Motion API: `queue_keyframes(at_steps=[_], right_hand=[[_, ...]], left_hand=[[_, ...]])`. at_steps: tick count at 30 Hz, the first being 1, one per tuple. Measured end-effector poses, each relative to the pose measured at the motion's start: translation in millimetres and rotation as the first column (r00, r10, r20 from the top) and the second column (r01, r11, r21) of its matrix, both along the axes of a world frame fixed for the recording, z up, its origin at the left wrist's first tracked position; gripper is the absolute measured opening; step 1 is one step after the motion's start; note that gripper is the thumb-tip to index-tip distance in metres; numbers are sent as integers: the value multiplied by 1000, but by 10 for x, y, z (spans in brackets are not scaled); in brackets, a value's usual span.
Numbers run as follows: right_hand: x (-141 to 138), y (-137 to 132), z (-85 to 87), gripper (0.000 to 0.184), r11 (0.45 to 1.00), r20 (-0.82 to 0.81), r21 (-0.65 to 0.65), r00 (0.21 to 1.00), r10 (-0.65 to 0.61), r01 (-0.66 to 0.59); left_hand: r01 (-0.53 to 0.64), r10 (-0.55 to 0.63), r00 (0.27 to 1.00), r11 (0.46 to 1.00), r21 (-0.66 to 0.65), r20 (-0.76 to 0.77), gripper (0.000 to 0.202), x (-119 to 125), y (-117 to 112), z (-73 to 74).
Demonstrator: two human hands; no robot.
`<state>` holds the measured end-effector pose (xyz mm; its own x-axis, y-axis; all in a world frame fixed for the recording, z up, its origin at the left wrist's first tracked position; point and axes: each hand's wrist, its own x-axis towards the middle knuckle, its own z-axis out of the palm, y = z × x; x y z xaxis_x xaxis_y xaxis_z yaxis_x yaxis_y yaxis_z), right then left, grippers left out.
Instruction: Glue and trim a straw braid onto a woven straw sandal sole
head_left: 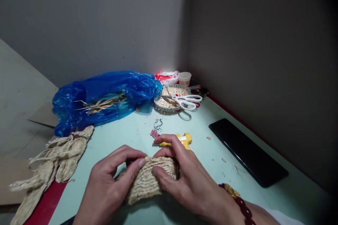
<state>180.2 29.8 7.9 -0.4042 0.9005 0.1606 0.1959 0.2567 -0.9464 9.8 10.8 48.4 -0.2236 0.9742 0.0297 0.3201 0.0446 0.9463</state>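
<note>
Both hands hold a small piece of tan woven straw [146, 179], its rows of twisted cord facing me. My left hand [111, 179] pinches its top left edge between thumb and forefinger. Around the right side wraps my right hand [182, 175], thumb flat on the front and fingers behind the upper edge. A dark red bead bracelet [240, 202] circles the right wrist. Just beyond the right fingers lies a yellow tool [187, 140] with a thin metal tip, partly covered by the hand. A pink binder clip [154, 133] rests close by.
A blue plastic bag [105, 81] with dry straw [105, 103] lies at the back left. White-handled scissors [186, 101] lie across a shallow basket [163, 105], near a paper cup [184, 78]. Braided straw pieces [66, 158] hang over the left edge. A black phone-like slab [248, 153] lies right.
</note>
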Motion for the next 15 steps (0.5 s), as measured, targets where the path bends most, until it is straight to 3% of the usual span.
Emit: queue_keyframes(at_steps=[3,7,9,12,15], right_hand=[[15,3,-27,42,998,12,3,998,55,-55],[8,-2,-41,39,998,48,-49,998,33,-31],[1,-13,-36,37,996,66,-91,998,13,-7],[-1,-28,-6,33,990,78,-140,997,-10,21],[10,-34,35,26,993,41,-113,999,-33,37]], left_hand=[[134,-122,954,991,27,-272,22,-62,34,-54],[275,-242,895,961,34,-375,13,-105,53,-110],[264,-244,905,964,11,-350,14,-77,38,-117],[144,-133,955,989,21,-264,18,-16,-13,-110],[110,-94,956,993,45,-279,16,16,-57,-100]])
